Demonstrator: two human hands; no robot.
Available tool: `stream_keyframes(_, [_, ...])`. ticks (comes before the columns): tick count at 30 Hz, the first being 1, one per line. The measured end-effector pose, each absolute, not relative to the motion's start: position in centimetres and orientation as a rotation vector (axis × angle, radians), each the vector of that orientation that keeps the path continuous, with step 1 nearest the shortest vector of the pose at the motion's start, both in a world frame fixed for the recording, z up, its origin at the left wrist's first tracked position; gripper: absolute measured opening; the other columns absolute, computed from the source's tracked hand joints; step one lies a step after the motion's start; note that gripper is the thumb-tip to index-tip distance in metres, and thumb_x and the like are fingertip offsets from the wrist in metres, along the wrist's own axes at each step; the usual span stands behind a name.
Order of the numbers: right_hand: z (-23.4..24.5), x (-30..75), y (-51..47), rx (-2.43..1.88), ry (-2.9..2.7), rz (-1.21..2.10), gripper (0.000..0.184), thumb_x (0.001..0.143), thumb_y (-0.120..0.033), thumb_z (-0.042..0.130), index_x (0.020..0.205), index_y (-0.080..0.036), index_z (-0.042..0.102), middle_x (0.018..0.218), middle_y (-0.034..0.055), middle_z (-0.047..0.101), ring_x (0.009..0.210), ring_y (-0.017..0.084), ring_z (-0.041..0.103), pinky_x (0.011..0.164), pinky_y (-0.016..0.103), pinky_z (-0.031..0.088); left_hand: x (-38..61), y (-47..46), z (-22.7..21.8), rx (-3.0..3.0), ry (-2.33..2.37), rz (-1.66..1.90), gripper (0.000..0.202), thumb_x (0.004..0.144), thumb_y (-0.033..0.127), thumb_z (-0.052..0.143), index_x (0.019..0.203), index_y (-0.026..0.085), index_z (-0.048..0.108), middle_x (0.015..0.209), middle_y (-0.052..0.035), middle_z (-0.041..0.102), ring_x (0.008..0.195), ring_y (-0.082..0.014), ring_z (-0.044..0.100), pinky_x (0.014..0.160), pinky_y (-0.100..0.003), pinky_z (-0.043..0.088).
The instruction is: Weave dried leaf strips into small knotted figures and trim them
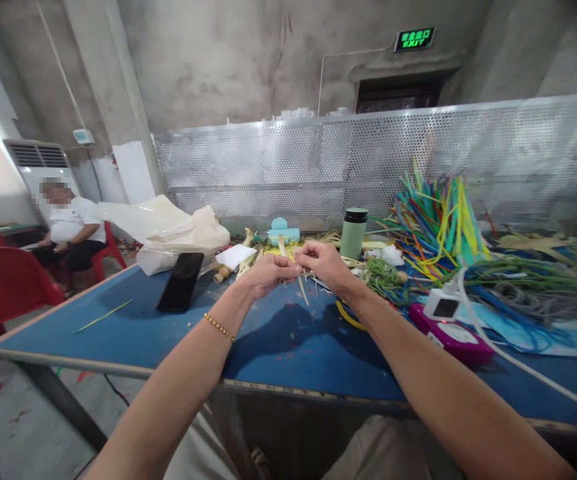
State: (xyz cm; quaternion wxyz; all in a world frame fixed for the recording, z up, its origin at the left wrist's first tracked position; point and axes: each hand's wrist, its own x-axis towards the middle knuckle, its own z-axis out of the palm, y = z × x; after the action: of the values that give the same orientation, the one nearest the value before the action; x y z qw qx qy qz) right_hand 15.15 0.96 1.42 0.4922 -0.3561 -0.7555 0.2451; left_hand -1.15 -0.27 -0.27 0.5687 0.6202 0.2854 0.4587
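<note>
Over the middle of the blue table (268, 333), my left hand (271, 273) and my right hand (322, 263) meet, fingertips pinched close together. Between them is a pale, dry husk strip (304, 293); one end hangs below the fingers and a wider pale piece (282, 245) sticks up above. The exact spot where the fingers grip is partly hidden. Just behind the hands lie loose pale husks (246, 261), a light-blue cylinder (284, 235) and a green flask (353, 235) with a black lid.
Left of my hands are a black phone (180, 281), a white card (236, 256) and plastic bags (183, 233). Coloured strips (443, 220), green cord (383, 280) and a purple power socket (451, 333) with a white cable stand right. A seated person (76, 223) is far left.
</note>
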Motion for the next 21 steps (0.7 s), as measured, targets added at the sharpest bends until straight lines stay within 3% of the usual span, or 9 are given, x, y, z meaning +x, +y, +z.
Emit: stream_keyframes(21, [1.26,15.03,1.02,-0.925,-1.891,0.434,0.014,0.070,-0.028,0.060,0.063,-0.017,0.060,0.061,0.0019,0.062,0.057,0.013,0.051,0.056,0.026,0.038,-0.53,-0.01,-1.03,1.475,0.616,1.073,0.025,0.062,0.027,0.083,0.060,0.009,0.066,0.055,-0.0026,0.055,0.054,-0.0089,0.046,0.056,-0.027,0.028])
